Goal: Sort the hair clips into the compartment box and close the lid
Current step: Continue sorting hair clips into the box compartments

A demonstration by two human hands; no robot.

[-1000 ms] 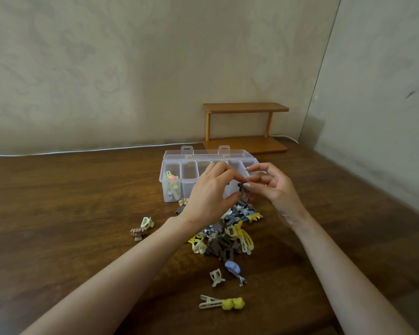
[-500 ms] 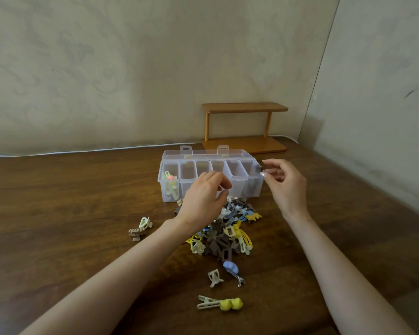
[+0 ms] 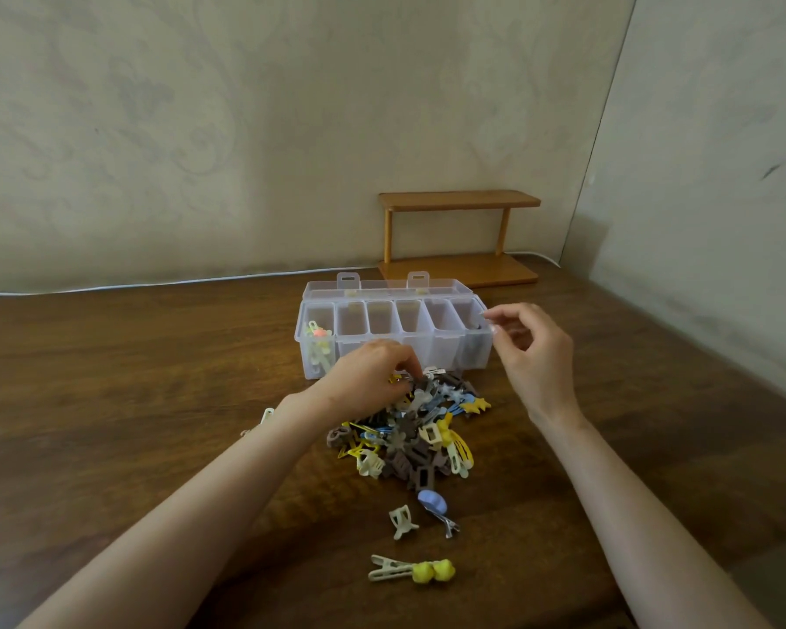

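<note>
- Nearest on the desk [image 3: 110,401] lies a yellow-tipped clip [image 3: 411,571], its long axis left to right, yellow end pointing right.
- Beyond it sits the pile of clips [image 3: 418,429].
- The left hand [image 3: 368,379] reaches into the pile's far edge, its grip curled narrow among clips; what it holds cannot be told.
- The right hand [image 3: 532,351] hovers by the box's right end, grip loosely spread, empty.
- The box [image 3: 393,331] lies lengthwise left to right, lid [image 3: 386,288] open.

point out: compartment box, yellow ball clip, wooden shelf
compartment box [image 3: 420,351]: head view, on its clear front wall.
yellow ball clip [image 3: 432,571]: head view, on the yellow balls at its right end.
wooden shelf [image 3: 459,200]: head view, on its top board.
</note>
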